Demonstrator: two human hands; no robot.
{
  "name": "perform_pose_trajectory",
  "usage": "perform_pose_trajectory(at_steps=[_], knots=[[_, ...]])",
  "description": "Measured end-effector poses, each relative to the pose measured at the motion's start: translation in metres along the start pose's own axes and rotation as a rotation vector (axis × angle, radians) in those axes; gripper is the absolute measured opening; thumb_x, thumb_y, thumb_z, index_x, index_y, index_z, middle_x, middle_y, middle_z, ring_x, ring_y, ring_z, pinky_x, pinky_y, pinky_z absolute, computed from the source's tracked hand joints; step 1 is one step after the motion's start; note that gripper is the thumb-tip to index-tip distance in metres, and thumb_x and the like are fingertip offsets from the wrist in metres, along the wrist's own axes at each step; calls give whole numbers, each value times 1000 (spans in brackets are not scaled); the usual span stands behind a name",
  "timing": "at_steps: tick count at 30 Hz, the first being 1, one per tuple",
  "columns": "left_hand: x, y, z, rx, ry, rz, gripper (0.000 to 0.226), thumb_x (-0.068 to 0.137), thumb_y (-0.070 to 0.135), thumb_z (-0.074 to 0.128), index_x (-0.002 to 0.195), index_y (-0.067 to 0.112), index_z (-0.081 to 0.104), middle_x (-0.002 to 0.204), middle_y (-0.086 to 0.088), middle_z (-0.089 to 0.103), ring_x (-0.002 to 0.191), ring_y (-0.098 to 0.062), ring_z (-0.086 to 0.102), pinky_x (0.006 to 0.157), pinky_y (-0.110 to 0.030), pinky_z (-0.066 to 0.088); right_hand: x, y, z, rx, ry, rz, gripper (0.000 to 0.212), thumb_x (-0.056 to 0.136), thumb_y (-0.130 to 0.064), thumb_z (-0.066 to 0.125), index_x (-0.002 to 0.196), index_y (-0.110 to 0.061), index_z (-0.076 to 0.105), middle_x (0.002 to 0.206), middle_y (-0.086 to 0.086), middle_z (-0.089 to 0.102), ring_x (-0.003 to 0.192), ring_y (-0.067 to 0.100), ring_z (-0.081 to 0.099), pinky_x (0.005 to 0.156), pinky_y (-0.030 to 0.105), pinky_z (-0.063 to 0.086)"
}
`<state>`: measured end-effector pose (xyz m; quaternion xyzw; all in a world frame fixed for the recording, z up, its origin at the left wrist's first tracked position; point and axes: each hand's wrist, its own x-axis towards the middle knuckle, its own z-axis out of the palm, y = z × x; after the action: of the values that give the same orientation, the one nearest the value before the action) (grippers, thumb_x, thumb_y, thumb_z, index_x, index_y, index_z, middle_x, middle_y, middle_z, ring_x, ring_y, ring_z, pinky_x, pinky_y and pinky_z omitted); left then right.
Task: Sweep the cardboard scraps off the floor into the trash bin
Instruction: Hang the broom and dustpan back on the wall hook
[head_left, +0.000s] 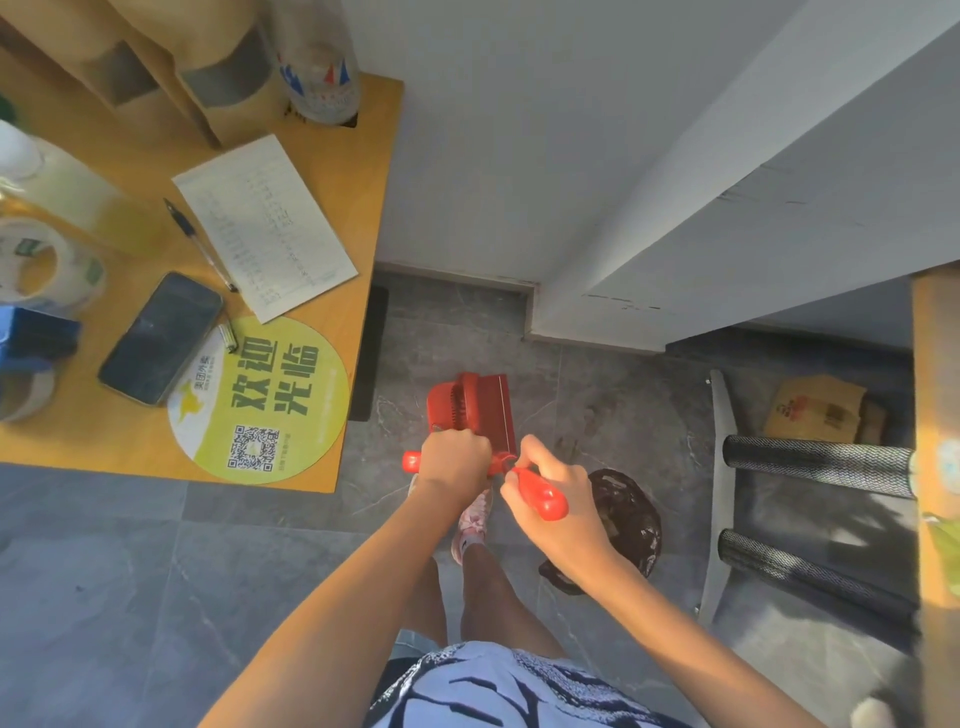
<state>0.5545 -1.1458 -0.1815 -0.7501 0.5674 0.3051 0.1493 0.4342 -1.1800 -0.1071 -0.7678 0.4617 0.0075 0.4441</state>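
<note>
My left hand (457, 460) is closed around the handle of a red dustpan (470, 408), whose pan rests low over the grey floor in front of my feet. Beside it, my right hand (550, 506) grips the red handle of a broom (540, 499); the bristles are hidden behind the dustpan. The two handles touch between my hands. A trash bin (631, 519) lined with a dark bag stands on the floor just right of my right hand. A piece of cardboard (815, 413) lies on the floor at the far right, under a metal frame.
A wooden table (358, 218) at the left holds a phone, paper, pen, tape rolls and a round yellow-green fan. A white wall corner (535, 291) is straight ahead. A grey frame with black padded bars (815, 462) stands at the right.
</note>
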Motion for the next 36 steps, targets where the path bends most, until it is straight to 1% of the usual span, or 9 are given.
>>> perform_pose_trajectory(at_steps=[5, 8, 11, 14, 18, 21, 23, 27, 36], knots=[[0, 0, -2, -14, 11, -3, 15, 85, 15, 53, 88, 15, 67, 94, -5, 71, 88, -26, 68, 70, -30, 47, 1, 0, -4, 31, -35, 60, 16, 84, -19, 55, 74, -15, 43, 56, 7, 53, 54, 20, 52, 55, 27, 39], [0, -2, -4, -23, 31, 19, 16, 84, 24, 55, 90, 14, 66, 94, -6, 70, 89, -29, 67, 70, -31, 48, 2, -3, -10, 72, -59, 99, 17, 85, -20, 57, 75, -15, 43, 54, 4, 50, 51, 11, 45, 53, 21, 36], [-5, -7, -7, -38, 62, 23, 20, 83, 29, 55, 90, 14, 65, 95, -7, 70, 88, -30, 67, 70, -32, 47, 4, -12, -15, 33, -85, 93, 19, 85, -27, 57, 77, -16, 43, 59, 11, 57, 54, 15, 50, 56, 27, 40], [-8, -10, -25, -26, 125, 30, 24, 83, 34, 55, 91, 14, 66, 95, -7, 69, 89, -29, 66, 70, -31, 46, 5, -23, -32, -8, -65, 45, 22, 85, -33, 59, 77, -20, 43, 61, 5, 61, 55, 10, 54, 55, 18, 40], [-10, -10, -76, -5, 256, 80, 38, 81, 51, 53, 88, 16, 66, 91, -7, 69, 87, -31, 66, 66, -29, 42, 8, -40, -66, 53, 100, -29, 21, 83, -29, 66, 93, -14, 55, 67, 5, 67, 59, 13, 59, 61, 24, 48], [-17, -10, -129, 4, 327, 119, 47, 76, 59, 49, 75, 15, 64, 79, -6, 68, 76, -30, 65, 60, -29, 43, 9, -65, -98, 198, 169, -47, 23, 84, -22, 68, 103, -13, 59, 66, 16, 65, 46, 10, 49, 46, 20, 42], [-20, -12, -163, 7, 354, 114, 53, 73, 65, 48, 70, 14, 63, 74, -5, 67, 72, -29, 65, 56, -27, 38, 16, -81, -117, 294, 157, -82, 22, 86, -17, 66, 105, -12, 57, 59, 13, 58, 41, 9, 45, 39, 19, 36], [-34, -11, -241, -9, 403, 106, 52, 67, 68, 58, 67, 16, 63, 73, -3, 68, 72, -27, 67, 56, -25, 41, 29, -122, -169, 399, 226, -180, 14, 88, -18, 64, 101, -15, 59, 51, -2, 55, 37, 12, 42, 36, 20, 33], [-62, -13, -346, 42, 480, 105, 47, 61, 65, 66, 71, 20, 67, 65, 2, 60, 69, -23, 63, 58, -25, 42, 34, -192, -229, 597, 319, -370, 16, 92, -33, 60, 95, -17, 61, 45, -4, 51, 36, 15, 40, 34, 19, 32]])
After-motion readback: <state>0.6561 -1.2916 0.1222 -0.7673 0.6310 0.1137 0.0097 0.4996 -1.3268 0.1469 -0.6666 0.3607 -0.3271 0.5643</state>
